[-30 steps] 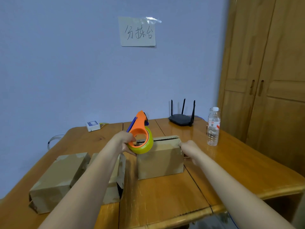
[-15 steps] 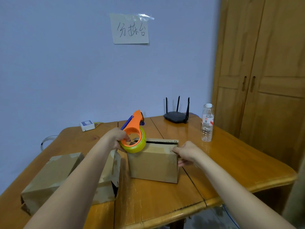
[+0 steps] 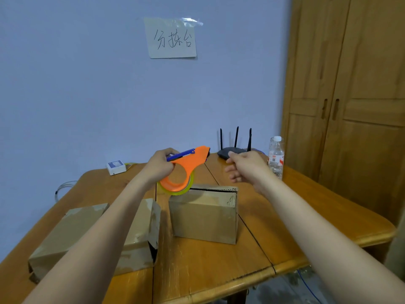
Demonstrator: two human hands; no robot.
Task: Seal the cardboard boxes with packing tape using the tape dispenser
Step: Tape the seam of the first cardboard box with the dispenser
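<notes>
Wooden table (image 3: 197, 270) stands at a blue wall. From the head view, the left hand (image 3: 161, 165) grips the orange tape dispenser (image 3: 184, 172) above the cardboard box (image 3: 203, 213). The right hand (image 3: 245, 165) hovers beside, fingers loosely curled, holding nothing.

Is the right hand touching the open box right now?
Apart. The head view shows the right hand raised in the air above the open box, with bare table visible between them.
</notes>
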